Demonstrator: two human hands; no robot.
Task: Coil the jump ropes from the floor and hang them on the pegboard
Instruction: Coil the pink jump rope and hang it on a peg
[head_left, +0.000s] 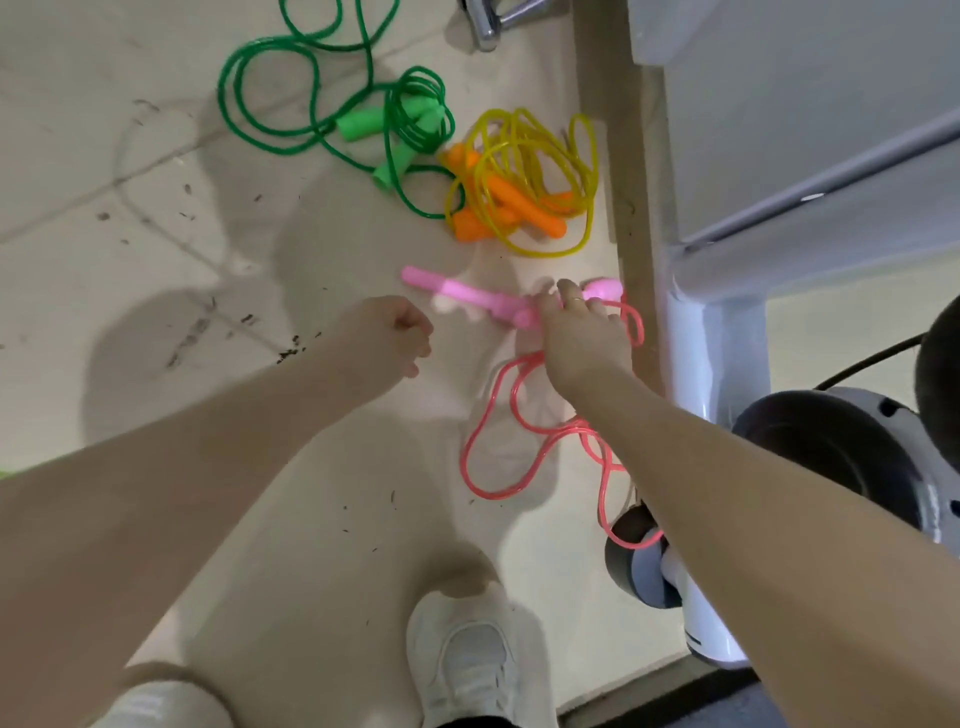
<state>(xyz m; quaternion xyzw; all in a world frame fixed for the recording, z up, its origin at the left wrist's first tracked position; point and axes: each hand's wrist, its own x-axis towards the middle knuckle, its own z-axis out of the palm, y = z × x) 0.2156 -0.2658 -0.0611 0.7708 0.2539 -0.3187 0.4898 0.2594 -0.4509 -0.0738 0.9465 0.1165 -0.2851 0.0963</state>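
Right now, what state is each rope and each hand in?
Pink rope: loose on the floor, handles under the right hand.
Green rope: sprawled loose, uncoiled.
Yellow rope: tangled heap, orange handles inside.
Right hand: fingers curled on the pink handles.
Left hand: fisted, holding nothing.

Three jump ropes lie tangled on the floor: a green rope (332, 98) farthest, a yellow rope with orange handles (524, 182) beside it, and a pink rope (498, 415) nearest.
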